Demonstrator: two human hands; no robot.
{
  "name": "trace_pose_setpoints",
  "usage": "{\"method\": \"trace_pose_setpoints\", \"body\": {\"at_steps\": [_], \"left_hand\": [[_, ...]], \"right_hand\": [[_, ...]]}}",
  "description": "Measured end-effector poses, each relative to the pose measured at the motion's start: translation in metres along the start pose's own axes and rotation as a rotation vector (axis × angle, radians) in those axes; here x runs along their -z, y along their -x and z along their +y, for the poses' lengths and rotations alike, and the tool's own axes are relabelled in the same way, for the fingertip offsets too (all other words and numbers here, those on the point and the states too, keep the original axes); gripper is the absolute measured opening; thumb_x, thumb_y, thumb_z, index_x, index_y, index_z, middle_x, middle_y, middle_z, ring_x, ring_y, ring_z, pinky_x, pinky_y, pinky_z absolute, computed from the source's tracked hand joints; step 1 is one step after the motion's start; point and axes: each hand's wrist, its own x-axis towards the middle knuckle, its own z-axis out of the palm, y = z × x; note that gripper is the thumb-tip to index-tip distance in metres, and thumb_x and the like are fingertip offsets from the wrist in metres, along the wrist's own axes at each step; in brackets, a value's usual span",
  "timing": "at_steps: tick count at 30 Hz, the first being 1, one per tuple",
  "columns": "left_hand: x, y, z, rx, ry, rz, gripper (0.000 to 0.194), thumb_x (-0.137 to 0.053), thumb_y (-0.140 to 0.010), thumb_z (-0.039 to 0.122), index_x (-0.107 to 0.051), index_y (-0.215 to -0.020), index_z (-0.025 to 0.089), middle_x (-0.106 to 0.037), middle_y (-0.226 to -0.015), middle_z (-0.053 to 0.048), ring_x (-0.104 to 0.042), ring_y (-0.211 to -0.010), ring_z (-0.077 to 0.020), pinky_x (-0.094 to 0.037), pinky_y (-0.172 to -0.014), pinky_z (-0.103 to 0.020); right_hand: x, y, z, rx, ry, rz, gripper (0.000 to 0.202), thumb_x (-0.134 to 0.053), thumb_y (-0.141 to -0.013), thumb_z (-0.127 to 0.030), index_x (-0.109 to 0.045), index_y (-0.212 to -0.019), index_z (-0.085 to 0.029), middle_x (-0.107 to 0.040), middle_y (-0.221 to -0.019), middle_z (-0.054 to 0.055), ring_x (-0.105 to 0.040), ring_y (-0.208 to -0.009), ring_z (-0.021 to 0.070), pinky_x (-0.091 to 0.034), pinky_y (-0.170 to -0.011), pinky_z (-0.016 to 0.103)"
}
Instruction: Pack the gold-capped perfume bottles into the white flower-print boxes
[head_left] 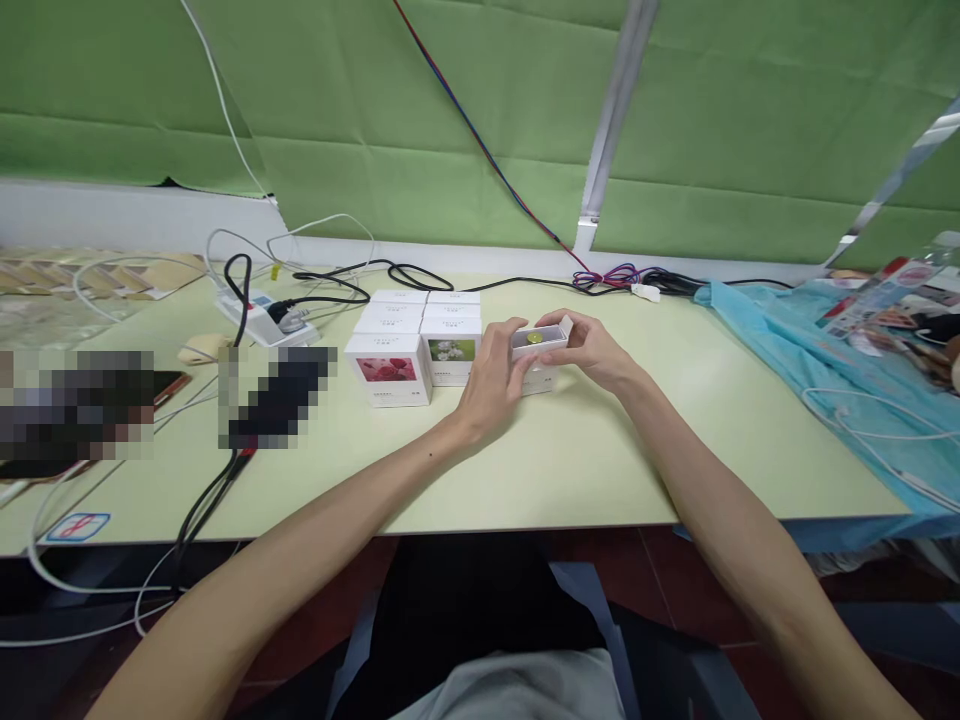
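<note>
An opened small white box (517,354) is between my hands near the middle of the table. A yellow-green round item (534,338) shows in its opening, and a white flap stands up on the right. My left hand (491,372) grips the box's left side with fingers and thumb. From the right, my right hand (592,352) holds the box beside the flap. Part of a white box front (537,382) shows below my fingers; whether it belongs to the same box I cannot tell. Left of my hands stand closed white boxes (388,370) in two rows, with flower pictures on their fronts.
A power strip (262,318) with plugs and black cables lies at the back left. Two blurred, phone-like devices (281,398) lie on the left. Bundled wires (615,275) run along the back edge. Blue plastic sheeting (795,350) with a bottle (885,290) covers the right end.
</note>
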Motion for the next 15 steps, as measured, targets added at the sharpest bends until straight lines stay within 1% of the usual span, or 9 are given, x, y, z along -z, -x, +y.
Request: {"method": "trace_pose_setpoints", "body": {"at_steps": [3, 7, 11, 15], "left_hand": [[-0.0005, 0.0000, -0.0012, -0.015, -0.014, 0.021, 0.039, -0.053, -0.101, 0.039, -0.039, -0.137, 0.029, -0.055, -0.126, -0.009, -0.060, -0.114, -0.0226, -0.055, -0.095, -0.042], [-0.0011, 0.0005, -0.0013, 0.038, 0.000, 0.037, 0.044, -0.056, -0.099, 0.043, -0.039, -0.136, 0.027, -0.054, -0.128, -0.011, -0.061, -0.112, -0.0230, -0.056, -0.094, -0.043], [-0.0018, 0.0008, -0.0016, 0.074, 0.020, 0.037, 0.047, -0.059, -0.098, 0.043, -0.038, -0.136, 0.027, -0.053, -0.131, -0.011, -0.059, -0.117, -0.0239, -0.054, -0.098, -0.045], [-0.0016, 0.0009, -0.0010, 0.097, 0.025, 0.025, 0.048, -0.058, -0.098, 0.042, -0.037, -0.138, 0.026, -0.051, -0.135, -0.012, -0.058, -0.119, -0.0236, -0.053, -0.101, -0.045]], "right_hand": [[-0.0009, -0.0001, 0.0014, -0.004, -0.029, -0.021, 0.049, -0.094, -0.059, -0.031, -0.069, -0.100, -0.022, -0.067, -0.094, 0.001, -0.060, -0.087, 0.0180, -0.050, -0.076, 0.031], [-0.0034, 0.0004, 0.0017, -0.028, -0.039, -0.023, 0.049, -0.093, -0.060, -0.032, -0.068, -0.101, -0.022, -0.067, -0.096, 0.001, -0.060, -0.088, 0.0185, -0.050, -0.077, 0.032], [-0.0052, 0.0003, 0.0016, -0.052, -0.027, -0.023, 0.049, -0.091, -0.060, -0.034, -0.066, -0.101, -0.022, -0.067, -0.095, 0.001, -0.060, -0.087, 0.0189, -0.048, -0.077, 0.032], [-0.0046, 0.0006, 0.0029, -0.072, -0.019, -0.040, 0.048, -0.089, -0.064, -0.033, -0.064, -0.104, -0.022, -0.067, -0.096, 0.001, -0.060, -0.087, 0.0180, -0.047, -0.078, 0.031]]}}
